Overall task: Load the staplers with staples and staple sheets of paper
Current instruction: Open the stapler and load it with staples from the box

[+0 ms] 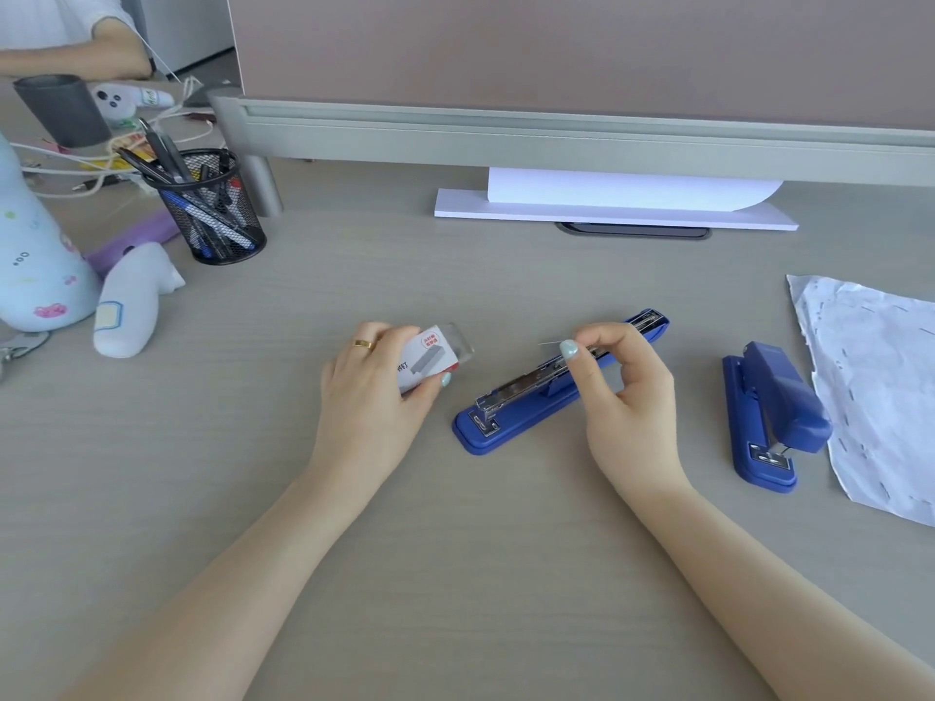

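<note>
A long blue stapler (511, 412) lies open on the desk, its metal staple channel exposed. My right hand (627, 397) hovers over the channel, thumb and fingers pinching a thin strip of staples (549, 343). My left hand (374, 387) rests on the desk to the left, holding a small staple box (432, 356). A second, shorter blue stapler (771, 412) lies closed to the right. Beside it lies a crumpled sheet of paper (880, 392) with several staples in it. A stack of white paper (607, 207) sits at the back under the divider.
A black mesh pen cup (210, 210) stands at the back left. Near it lie a white toy (134, 301), a pale blue plush (35, 265), a purple object and cables. A grey desk divider (556, 139) runs across the back. Another person's arm shows at top left.
</note>
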A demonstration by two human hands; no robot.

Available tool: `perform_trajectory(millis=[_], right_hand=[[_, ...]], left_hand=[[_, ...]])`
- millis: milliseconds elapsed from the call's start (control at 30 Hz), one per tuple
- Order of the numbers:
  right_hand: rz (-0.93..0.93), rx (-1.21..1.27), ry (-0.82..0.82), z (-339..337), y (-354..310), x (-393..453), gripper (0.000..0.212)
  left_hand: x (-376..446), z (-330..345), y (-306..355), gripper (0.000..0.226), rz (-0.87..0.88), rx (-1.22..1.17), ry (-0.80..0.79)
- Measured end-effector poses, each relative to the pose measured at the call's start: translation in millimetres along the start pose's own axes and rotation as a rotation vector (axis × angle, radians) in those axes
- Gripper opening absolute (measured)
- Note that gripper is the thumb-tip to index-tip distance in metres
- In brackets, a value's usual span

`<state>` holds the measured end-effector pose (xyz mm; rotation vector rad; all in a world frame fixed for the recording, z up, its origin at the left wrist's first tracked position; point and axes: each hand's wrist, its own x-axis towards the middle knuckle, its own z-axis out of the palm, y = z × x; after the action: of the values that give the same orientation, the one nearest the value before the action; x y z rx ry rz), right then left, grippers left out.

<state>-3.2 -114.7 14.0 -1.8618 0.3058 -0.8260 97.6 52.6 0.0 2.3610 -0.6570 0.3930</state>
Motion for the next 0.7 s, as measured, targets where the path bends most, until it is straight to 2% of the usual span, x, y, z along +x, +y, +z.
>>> perform_trajectory(millis=[133, 267, 400, 467, 700], right_hand=[[0.017, -0.045, 0.019, 1, 2, 2, 0.021], [0.037, -0.117, -0.05, 1, -2, 2, 0.021], [0.007, -0.168, -0.073, 4, -3, 1, 0.021], [0.0, -0.181, -0.081, 5, -2, 1, 0.022], [-0.015, -0.24, -0.115, 8, -2, 1, 0.028]], left_hand=[[-1, 4, -2, 0.038, -0.093, 0.052, -0.038], [-1, 4, -2, 0.046, -0.124, 0.107, -0.06], [-4, -3, 10, 0.033, 0.04, 0.027, 0.022], [-8, -7, 17, 0.033, 0.15, -0.008, 0.033], [-14, -5, 23, 0.035, 0.274, 0.054, -0.076]])
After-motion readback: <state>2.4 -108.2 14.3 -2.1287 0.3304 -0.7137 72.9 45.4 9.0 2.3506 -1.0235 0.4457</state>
